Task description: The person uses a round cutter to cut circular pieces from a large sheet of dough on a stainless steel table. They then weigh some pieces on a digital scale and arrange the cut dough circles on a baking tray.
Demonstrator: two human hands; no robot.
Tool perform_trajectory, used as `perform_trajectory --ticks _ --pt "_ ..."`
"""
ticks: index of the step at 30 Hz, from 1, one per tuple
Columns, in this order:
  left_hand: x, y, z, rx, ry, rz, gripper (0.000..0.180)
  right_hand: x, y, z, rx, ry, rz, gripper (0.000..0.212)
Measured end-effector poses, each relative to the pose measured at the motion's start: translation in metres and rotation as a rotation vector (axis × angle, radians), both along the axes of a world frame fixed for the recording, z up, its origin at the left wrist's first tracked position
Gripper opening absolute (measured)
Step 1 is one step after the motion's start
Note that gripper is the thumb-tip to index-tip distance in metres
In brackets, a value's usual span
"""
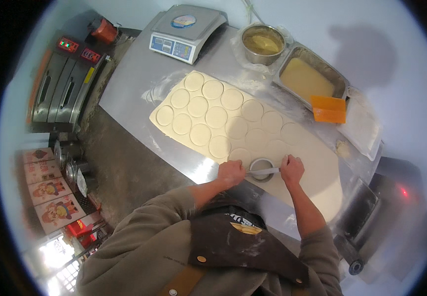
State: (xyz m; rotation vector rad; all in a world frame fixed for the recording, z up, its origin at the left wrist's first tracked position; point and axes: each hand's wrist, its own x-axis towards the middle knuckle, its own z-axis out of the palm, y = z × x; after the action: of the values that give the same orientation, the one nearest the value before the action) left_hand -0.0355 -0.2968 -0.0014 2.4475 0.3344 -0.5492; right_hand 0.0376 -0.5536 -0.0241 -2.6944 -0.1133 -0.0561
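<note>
Dough sheet (pixel 272 143): pale cream, patterned with rows of cut circles. Table (pixel 134 93): grey steel, dusted white. Scraper (pixel 328 109): orange. Tray (pixel 340 81): silver, yellow filling. Bowl (pixel 251 53): silver, yellow contents. Scale (pixel 186 30): grey. Cutter ring (pixel 262 169): silver. Apron (pixel 243 244): dark brown.

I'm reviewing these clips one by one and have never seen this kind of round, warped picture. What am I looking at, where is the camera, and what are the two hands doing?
There is no machine here: a person works with bare hands. The single picture comes from a wide fisheye camera on the person's head, looking down, so straight edges bend near the rim and the forearms enter from below.

On the metal table lies a rolled dough sheet, already marked with many cut circles. The left hand and right hand each have a grip on an end of the bar across a round metal cutter, which sits on the dough.

Further back stand a weighing scale, a round metal bowl with yellowish contents, a rectangular tray of pale filling, and an orange scraper. An oven is at the left.
</note>
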Motion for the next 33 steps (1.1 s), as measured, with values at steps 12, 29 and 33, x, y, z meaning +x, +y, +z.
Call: perform_trajectory --ticks 12,29,33 --pt "-0.004 -0.042 0.024 -0.135 -0.184 -0.209 0.028 -0.042 -0.065 0.029 -0.001 -0.019 -0.192 0.032" --pt "0.176 -0.144 0.005 -0.102 -0.218 -0.099 0.026 0.135 -0.154 0.027 -0.169 -0.007 -0.321 0.031" --pt "0.182 -0.149 0.000 -0.119 -0.179 -0.073 0.026 0.150 -0.159 0.021 -0.115 0.079 -0.324 0.030"
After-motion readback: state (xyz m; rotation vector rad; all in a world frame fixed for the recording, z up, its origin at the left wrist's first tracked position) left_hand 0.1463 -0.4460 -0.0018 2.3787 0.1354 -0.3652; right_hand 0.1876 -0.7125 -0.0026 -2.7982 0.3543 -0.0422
